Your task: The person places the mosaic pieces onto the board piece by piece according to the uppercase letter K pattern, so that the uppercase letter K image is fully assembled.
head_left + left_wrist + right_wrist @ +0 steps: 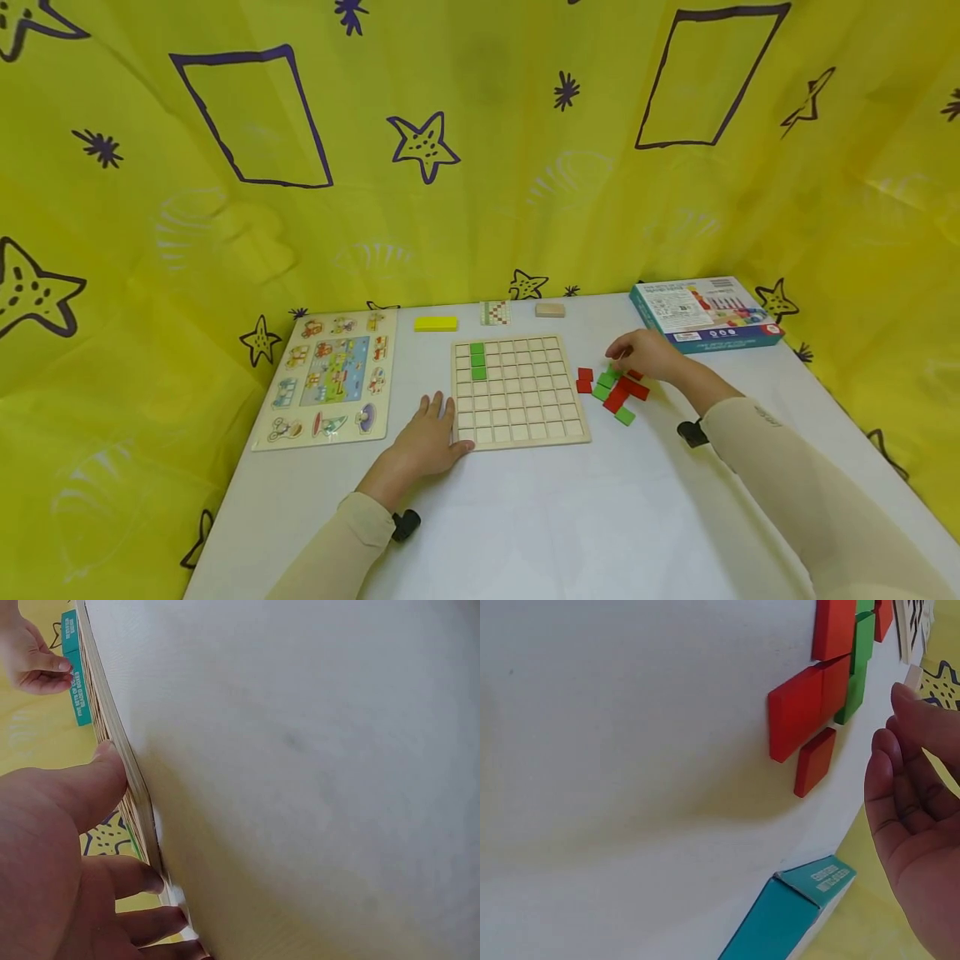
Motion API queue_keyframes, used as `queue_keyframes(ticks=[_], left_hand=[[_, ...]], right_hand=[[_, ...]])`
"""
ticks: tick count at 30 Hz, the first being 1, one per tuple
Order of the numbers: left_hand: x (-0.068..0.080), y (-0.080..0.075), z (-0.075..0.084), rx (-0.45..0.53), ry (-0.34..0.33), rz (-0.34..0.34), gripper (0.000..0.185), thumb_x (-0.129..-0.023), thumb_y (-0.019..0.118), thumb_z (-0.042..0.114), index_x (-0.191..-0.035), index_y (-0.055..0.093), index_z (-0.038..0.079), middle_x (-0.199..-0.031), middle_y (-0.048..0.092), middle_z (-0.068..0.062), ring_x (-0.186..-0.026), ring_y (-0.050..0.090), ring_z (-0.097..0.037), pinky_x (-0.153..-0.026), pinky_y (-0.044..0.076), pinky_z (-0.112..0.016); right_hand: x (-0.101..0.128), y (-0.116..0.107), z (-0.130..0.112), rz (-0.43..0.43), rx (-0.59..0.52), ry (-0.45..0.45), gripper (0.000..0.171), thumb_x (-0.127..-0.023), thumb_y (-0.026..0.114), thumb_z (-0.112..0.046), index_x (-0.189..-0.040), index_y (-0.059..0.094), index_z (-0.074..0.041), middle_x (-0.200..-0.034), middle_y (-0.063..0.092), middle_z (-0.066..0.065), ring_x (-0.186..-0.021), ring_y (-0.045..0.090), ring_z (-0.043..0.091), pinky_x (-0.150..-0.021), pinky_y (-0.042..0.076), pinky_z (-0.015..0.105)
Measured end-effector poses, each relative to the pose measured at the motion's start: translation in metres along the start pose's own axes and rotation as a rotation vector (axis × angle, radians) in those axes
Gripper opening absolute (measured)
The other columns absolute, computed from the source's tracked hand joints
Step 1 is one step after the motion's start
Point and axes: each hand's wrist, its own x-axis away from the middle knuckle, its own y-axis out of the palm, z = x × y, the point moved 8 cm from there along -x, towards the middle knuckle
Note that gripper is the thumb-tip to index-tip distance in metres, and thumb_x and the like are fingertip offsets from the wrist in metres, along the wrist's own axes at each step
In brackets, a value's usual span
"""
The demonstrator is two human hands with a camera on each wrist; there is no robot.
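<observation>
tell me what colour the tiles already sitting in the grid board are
Green: three tiles stacked in a column near the grid board's top left corner, clearest in the head view.

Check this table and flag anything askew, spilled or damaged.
Nothing looks damaged or spilled. The red and green blocks lie in a loose jumble right of the grid board, under the right hand. The left hand rests at the board's corner.

By the right hand point(647, 353) lie red and green tiles point(613, 392) on a white worktop point(570, 517), with a teal box point(705, 312) beyond. Beside the left hand point(429, 440) a pale wooden grid board point(517, 390) shows three green squares; further left sits a multicoloured picture puzzle point(330, 377). The yellow cloth point(480, 150) behind bears purple stars and outlined squares.
</observation>
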Motion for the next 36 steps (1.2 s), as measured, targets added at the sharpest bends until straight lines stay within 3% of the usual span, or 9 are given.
queue_keyframes(ticks=[9,21,29,36], left_hand=[[-0.002,0.005,-0.003,-0.015,-0.001,0.002,0.084,-0.098,0.060,0.050,-0.152,0.033,-0.009,-0.159,0.024,-0.031,-0.146,0.020,-0.051,-0.117,0.027,-0.052],[-0.002,0.004,-0.002,-0.018,0.002,0.003,0.084,-0.098,0.060,0.049,-0.152,0.033,-0.009,-0.159,0.024,-0.031,-0.146,0.020,-0.050,-0.118,0.026,-0.052],[-0.002,0.004,-0.002,-0.024,0.004,-0.001,0.083,-0.099,0.059,0.050,-0.152,0.033,-0.009,-0.159,0.024,-0.031,-0.146,0.020,-0.051,-0.118,0.026,-0.051],[-0.003,0.005,-0.004,-0.024,-0.003,-0.003,0.084,-0.098,0.059,0.051,-0.153,0.033,-0.008,-0.160,0.023,-0.030,-0.147,0.020,-0.050,-0.118,0.026,-0.051]], right_hand=[[0.002,0.009,0.002,-0.032,0.007,0.008,0.027,-0.094,0.068,-0.005,-0.120,0.070,0.002,-0.111,0.068,0.016,-0.094,0.054,0.028,-0.082,0.050,0.036],[-0.007,0.015,0.006,-0.054,0.058,0.004,0.029,-0.092,0.069,-0.002,-0.121,0.070,0.003,-0.115,0.069,0.018,-0.104,0.057,0.034,-0.099,0.048,0.052],[-0.007,0.014,0.004,-0.067,0.046,0.029,0.016,-0.090,0.070,0.001,-0.106,0.072,-0.003,-0.107,0.066,0.014,-0.098,0.055,0.033,-0.090,0.050,0.044],[-0.008,0.008,-0.002,-0.055,0.008,0.024,0.019,-0.093,0.069,-0.002,-0.111,0.072,0.000,-0.103,0.068,0.013,-0.089,0.057,0.028,-0.075,0.053,0.035]])
